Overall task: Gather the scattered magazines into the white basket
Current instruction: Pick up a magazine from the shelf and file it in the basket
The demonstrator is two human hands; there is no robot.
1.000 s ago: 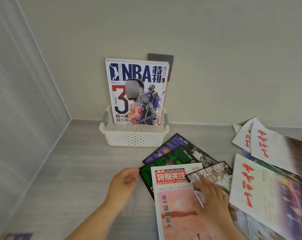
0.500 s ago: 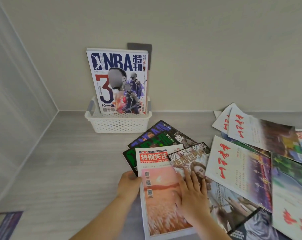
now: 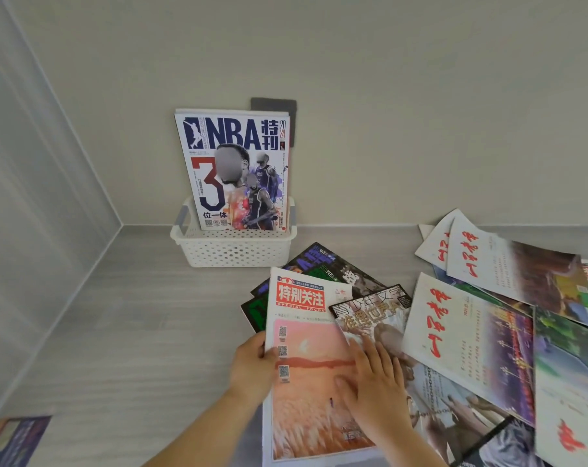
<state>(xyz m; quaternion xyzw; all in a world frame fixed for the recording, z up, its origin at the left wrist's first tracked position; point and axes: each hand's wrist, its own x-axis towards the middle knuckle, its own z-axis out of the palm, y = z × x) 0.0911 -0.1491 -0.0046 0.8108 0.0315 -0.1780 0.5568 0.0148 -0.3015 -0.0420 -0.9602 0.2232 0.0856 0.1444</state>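
Note:
A white perforated basket (image 3: 233, 251) stands against the back wall with an NBA magazine (image 3: 235, 170) upright in it. In front lies a magazine with a red title block and an orange sunset cover (image 3: 306, 362). My left hand (image 3: 252, 365) grips its left edge, thumb on top. My right hand (image 3: 373, 382) lies flat, fingers spread, on its right side. Under it sit dark green and blue magazines (image 3: 319, 264) and a brown-titled one (image 3: 370, 308).
Several more magazines with red brush titles (image 3: 468, 338) fan across the floor to the right, up to the wall. Another magazine corner (image 3: 12, 439) shows at the bottom left. Walls meet in a corner left of the basket.
My left hand slid from beside the pile onto the sunset magazine's left edge and took hold. My right hand shifted onto its cover. The magazine's top edge now sits higher over the dark ones.

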